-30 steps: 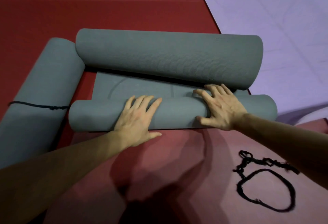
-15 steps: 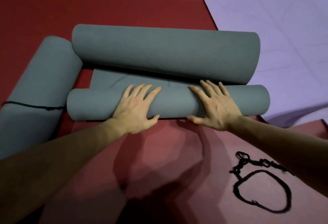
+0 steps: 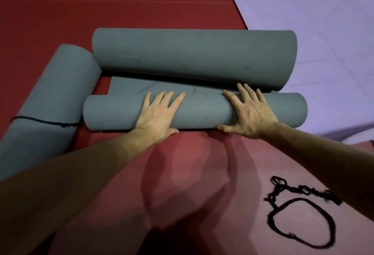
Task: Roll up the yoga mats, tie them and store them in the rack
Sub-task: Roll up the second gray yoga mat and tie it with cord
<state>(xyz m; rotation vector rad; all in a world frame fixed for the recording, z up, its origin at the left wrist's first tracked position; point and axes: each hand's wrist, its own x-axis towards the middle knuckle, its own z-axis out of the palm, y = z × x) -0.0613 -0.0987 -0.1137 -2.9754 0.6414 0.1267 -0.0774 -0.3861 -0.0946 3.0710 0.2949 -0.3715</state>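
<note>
Pressing down on the thin grey roll (image 3: 202,113) in the middle of the frame are the L hand (image 3: 159,113) & R hand (image 3: 251,113), both flat, fingers straight & spread, holding nothing. A flat bit of mat (image 3: 129,86) shows just above the roll. A fat grey roll (image 3: 192,56) lies above that. At left is a 3rd roll (image 3: 56,93) w/ a black tie (image 3: 44,122) round it. A loose black cord (image 3: 299,224) lies lower right on the red floor (image 3: 121,2). A purple mat (image 3: 323,22) is upper right.
</note>
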